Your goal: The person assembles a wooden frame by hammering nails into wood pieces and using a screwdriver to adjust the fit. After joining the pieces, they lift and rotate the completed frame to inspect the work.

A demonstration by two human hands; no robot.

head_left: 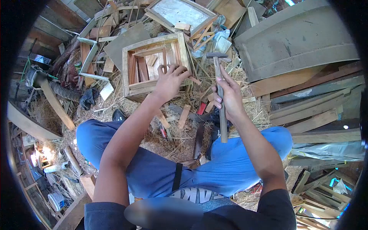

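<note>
My right hand (231,96) is wrapped around the wooden handle of a hammer (222,115), its metal head up and the handle end down over my lap. In front of me stands a box-like wooden frame (131,85) with smaller reddish-brown frames (143,69) inside it. My left hand (172,79) lies over the frame's near right part, fingers bent. A small wooden strip (195,80) sticks out beside the left thumb and seems held there; the fingertips are partly hidden.
Straw and wood scraps (184,116) cover the ground between my legs, with a red object (202,108) among them. A large grey panel (299,42) leans over stacked boards (310,107) on the right. A glazed frame (180,15) lies behind; a curved wooden piece (57,103) is left.
</note>
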